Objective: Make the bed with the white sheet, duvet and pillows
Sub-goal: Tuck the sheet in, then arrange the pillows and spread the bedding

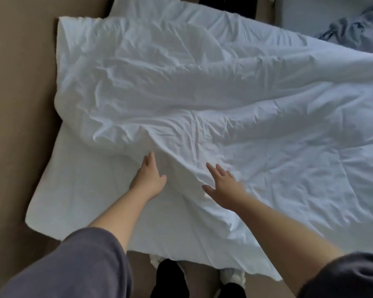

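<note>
Grey left sleeve [73,265] fills the bottom left corner, bare forearm reaching up from it. Tan floor [15,104] runs along the left edge. White sheet [78,190] lies smooth and flat at lower left, one corner hanging over the floor. Left hand [149,177] rests on the sheet, fingers straight and together, thumb out to the side, gripping nothing; fingertips reach the edge of the duvet fold. Feet [170,278] in black socks and white slippers show at bottom centre, just below the sheet's hem. Right hand [224,188] is just beside the left one, fingers straight and spread, laid on a ridge of fabric, holding nothing; cannot tell how hard the palm presses. White duvet [202,93] is crumpled and spread across the middle and right of the bed, on top of the sheet, with long creases running from the hands toward the upper right. Dark right sleeve [353,276] sits in the bottom right corner. Crumpled grey cloth [353,24] lies at top right, beyond the duvet's far edge.
</note>
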`<state>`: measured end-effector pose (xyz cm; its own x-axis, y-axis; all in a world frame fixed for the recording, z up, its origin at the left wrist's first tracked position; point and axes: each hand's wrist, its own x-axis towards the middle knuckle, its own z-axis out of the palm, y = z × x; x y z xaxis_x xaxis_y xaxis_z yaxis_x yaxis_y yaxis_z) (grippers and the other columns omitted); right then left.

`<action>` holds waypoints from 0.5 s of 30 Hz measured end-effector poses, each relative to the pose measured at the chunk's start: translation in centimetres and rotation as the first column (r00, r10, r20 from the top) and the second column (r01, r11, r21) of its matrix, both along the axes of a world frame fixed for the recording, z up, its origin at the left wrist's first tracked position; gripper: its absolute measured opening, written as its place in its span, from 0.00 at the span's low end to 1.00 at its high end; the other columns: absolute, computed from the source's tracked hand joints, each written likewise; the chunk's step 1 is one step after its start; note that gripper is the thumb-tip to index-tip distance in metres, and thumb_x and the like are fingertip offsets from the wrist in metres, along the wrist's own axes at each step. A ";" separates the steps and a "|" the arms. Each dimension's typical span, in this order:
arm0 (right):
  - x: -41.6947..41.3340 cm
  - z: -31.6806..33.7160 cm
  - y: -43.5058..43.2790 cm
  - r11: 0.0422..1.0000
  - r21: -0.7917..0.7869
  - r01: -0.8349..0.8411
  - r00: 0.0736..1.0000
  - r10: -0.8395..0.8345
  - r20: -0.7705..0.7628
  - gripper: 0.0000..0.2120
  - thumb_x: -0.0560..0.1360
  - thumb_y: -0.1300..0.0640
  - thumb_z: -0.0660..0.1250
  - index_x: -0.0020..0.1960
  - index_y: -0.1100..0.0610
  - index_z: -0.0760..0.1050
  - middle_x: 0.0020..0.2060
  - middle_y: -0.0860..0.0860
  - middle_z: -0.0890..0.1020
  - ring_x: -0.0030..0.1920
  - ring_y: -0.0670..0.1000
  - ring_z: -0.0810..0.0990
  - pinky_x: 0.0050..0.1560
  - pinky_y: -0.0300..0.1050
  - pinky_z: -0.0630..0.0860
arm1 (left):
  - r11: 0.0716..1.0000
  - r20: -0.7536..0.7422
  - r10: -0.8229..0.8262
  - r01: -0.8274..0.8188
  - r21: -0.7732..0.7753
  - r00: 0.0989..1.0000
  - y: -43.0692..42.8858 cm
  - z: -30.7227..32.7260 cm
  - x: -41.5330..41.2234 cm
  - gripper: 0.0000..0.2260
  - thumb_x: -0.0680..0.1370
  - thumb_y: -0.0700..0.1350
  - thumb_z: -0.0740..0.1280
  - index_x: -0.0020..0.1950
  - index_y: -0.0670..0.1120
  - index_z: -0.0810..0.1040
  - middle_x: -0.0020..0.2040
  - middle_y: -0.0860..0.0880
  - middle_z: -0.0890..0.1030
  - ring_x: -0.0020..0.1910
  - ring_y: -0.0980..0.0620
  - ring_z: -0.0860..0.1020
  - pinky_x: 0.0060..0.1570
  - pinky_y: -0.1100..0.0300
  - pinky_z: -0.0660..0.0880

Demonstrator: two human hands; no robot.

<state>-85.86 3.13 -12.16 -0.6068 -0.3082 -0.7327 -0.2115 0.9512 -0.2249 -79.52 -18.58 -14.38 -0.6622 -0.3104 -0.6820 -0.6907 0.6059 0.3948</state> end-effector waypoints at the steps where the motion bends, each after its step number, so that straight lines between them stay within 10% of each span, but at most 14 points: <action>1: 1.1 -0.8 1.8 1.000 0.024 0.004 0.999 -0.005 0.033 0.36 0.79 0.38 0.58 0.79 0.41 0.41 0.80 0.48 0.47 0.79 0.59 0.49 0.73 0.63 0.58 | 1.000 0.020 0.007 -0.007 0.007 1.000 1.6 -1.0 1.0 0.37 0.79 0.48 0.63 0.79 0.43 0.42 0.80 0.43 0.49 0.76 0.42 0.58 0.72 0.51 0.60; 6: 5.2 -5.9 9.1 0.971 0.181 -0.155 0.983 0.134 0.122 0.51 0.71 0.33 0.67 0.78 0.41 0.34 0.79 0.51 0.44 0.78 0.61 0.47 0.71 0.69 0.56 | 0.986 0.110 0.131 -0.141 0.085 0.985 9.1 -6.3 4.3 0.28 0.79 0.48 0.63 0.76 0.44 0.57 0.71 0.40 0.69 0.68 0.40 0.70 0.64 0.53 0.68; 10: 6.1 -10.5 12.1 0.988 0.125 -0.093 0.996 0.091 0.025 0.39 0.74 0.43 0.68 0.77 0.48 0.50 0.74 0.52 0.59 0.73 0.60 0.59 0.65 0.62 0.65 | 0.916 0.076 0.342 -0.351 0.193 0.937 14.1 -11.2 5.3 0.20 0.79 0.42 0.60 0.72 0.49 0.67 0.63 0.42 0.77 0.61 0.39 0.75 0.59 0.54 0.72; 15: 5.0 -14.1 13.7 0.999 -0.029 -0.016 0.993 0.013 -0.116 0.12 0.77 0.53 0.60 0.59 0.53 0.71 0.62 0.52 0.73 0.62 0.59 0.72 0.56 0.54 0.70 | 0.430 0.059 0.841 -0.730 0.531 0.538 17.2 -15.8 4.0 0.18 0.69 0.36 0.64 0.56 0.51 0.77 0.56 0.47 0.82 0.58 0.44 0.79 0.61 0.42 0.75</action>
<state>-80.87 16.88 -26.27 -0.6821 -0.3384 -0.6482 -0.2513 0.9410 -0.2268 -75.49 -1.35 -30.13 -0.4167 -0.4663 -0.7803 -0.6474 -0.4503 0.6149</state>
